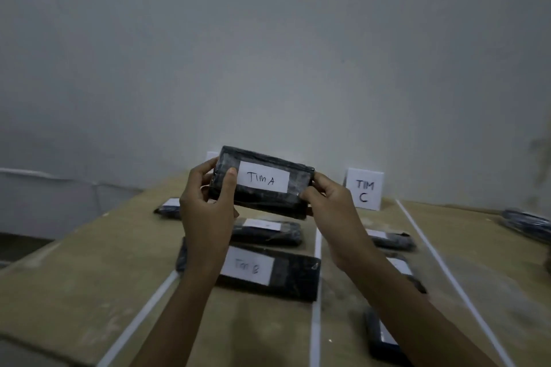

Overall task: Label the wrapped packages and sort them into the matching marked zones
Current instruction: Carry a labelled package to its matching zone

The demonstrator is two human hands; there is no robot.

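Note:
I hold a black wrapped package (295,179) up in front of me, above the table. Its white label (263,180) reads "TIM A". My left hand (208,202) grips its left end, thumb on the label's edge. My right hand (331,205) grips its right end. Below, in the middle zone, lies a large black package labelled "TIM B" (286,274), and a smaller labelled one (268,231) behind it. A white sign "TIM C" (364,188) stands at the back of the right zone.
White tape lines (315,292) divide the brown table (89,262) into zones. Black packages lie in the right zone (390,238), one in the left zone (168,208), and one at the far right (527,225). A grey wall rises behind the table.

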